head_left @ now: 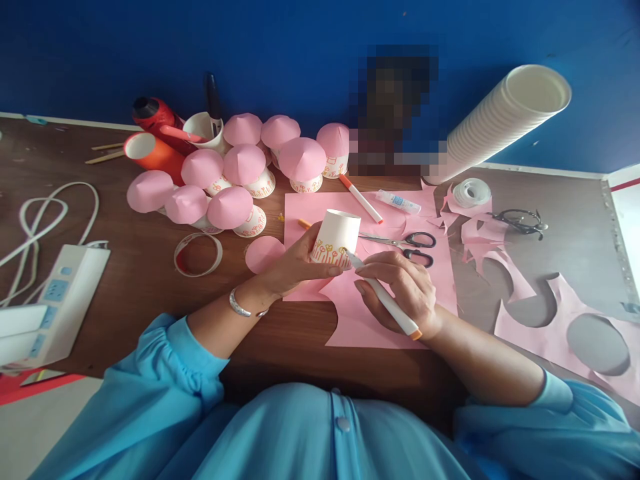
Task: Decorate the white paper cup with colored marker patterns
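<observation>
Cup (pixel 341 230) mid-frame. L hand (pixel 294 265) part-curled, gripping it low at 7 o'clock; R hand (pixel 407 285) pinched on marker (pixel 395 312), tip at cup's 4 o'clock, by drawn flowers (pixel 327 253). Rec: steady R, light strokes, rotate cup w/ L, don't smudge. Scissors (pixel 397 243) at 3 o'clock, keep clear.

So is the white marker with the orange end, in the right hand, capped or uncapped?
Uncapped: the white marker in the right hand shows a bare tip at the flower-decorated white paper cup.

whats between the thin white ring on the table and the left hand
A pink paper disc lies between the white ring and the left hand, as the head view shows.
</observation>
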{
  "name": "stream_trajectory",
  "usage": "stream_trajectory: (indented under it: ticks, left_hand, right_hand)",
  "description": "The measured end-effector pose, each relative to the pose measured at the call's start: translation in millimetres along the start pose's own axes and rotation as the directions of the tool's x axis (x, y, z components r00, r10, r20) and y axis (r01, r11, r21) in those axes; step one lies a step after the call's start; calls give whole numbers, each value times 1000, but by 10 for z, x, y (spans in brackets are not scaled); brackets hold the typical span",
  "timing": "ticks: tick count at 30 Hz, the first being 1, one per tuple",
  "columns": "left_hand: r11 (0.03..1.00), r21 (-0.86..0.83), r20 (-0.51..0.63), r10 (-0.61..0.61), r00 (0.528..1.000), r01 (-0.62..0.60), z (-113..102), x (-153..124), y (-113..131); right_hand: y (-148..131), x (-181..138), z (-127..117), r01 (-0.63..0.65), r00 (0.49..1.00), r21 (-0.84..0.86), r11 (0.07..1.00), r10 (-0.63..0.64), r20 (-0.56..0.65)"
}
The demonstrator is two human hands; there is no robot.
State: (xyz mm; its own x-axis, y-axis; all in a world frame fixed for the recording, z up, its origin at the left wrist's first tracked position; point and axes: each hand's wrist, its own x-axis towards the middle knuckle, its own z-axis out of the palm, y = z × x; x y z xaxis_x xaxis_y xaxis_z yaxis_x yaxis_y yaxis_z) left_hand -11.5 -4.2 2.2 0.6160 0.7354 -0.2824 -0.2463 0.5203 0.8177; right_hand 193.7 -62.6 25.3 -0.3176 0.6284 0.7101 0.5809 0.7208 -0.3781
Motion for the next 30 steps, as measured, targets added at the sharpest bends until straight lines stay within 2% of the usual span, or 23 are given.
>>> stream_trajectory:
  ticks: [30]
  left_hand:
    - [1000,1,-16,18,1000,-18,-23,11,-11]
  right_hand:
    - [-16,0,0,1,1000,-6,1000,-1,9]
